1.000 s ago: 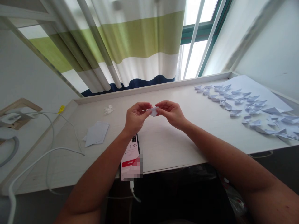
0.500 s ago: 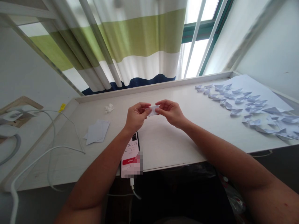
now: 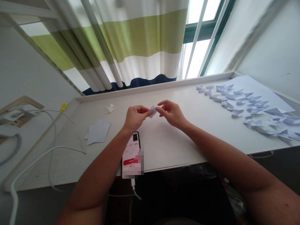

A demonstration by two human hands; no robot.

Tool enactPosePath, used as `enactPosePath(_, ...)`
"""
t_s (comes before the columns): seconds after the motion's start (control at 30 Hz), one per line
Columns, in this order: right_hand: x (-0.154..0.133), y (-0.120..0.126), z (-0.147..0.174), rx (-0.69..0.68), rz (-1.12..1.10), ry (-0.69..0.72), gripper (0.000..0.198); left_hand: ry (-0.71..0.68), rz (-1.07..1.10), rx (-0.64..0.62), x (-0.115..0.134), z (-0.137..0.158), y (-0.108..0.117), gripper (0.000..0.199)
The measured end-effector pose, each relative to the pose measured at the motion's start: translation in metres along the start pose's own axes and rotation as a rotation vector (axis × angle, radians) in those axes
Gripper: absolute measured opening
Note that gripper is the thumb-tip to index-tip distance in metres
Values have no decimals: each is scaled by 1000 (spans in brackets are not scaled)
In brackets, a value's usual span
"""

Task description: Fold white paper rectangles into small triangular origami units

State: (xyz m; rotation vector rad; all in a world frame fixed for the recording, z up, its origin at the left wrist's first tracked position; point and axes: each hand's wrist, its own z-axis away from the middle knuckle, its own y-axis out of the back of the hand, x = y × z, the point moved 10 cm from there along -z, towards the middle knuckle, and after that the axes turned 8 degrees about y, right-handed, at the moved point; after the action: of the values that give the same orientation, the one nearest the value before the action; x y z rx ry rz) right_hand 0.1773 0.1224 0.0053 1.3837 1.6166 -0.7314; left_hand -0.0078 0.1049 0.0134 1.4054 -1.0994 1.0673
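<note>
A small folded piece of white paper (image 3: 153, 112) is held above the middle of the white desk (image 3: 168, 143). My left hand (image 3: 136, 117) pinches its left side between thumb and fingers. At the paper's upper right edge, the thumb and index finger of my right hand (image 3: 172, 113) close on it, with the other fingers curled loosely. Over to the right lie several folded paper boats (image 3: 237, 113) in rows. A small stack of white paper sheets (image 3: 98, 132) rests left of my left hand.
A phone (image 3: 131, 156) with a timer on its screen lies at the desk's front edge, plugged into a white cable (image 3: 133, 184). Crumpled tissue (image 3: 109, 108) sits at the back left. White cords (image 3: 52, 150) run across the left side. A large white sheet (image 3: 255, 87) lies under some boats.
The folded paper has turned from lying level to a tilted, diamond-like position. My right fingers have spread a little and shifted to its upper right edge.
</note>
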Motion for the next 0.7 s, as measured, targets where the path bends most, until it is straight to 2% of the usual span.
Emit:
enactPosePath(0.1, 8, -14, 4, -87, -136, -94, 64, -66, -50, 1, 9, 4, -3, 44)
enactPosePath(0.2, 12, -16, 5, -73, -224, -123, 62, -72, -51, -46, 11, 7, -9, 46)
enactPosePath(0.37, 8, -15, 3, -72, -264, -67, 53, 51, 108, -101, -3, 4, -14, 46)
enactPosePath(0.53, 13, -2, -4, -4, -180, -19, 39, 51, 183, -48, -11, -4, -9, 48)
enactPosePath(0.7, 16, 8, -9, 46, -144, 40, 40, 126, 259, -81, -17, -5, -12, 51)
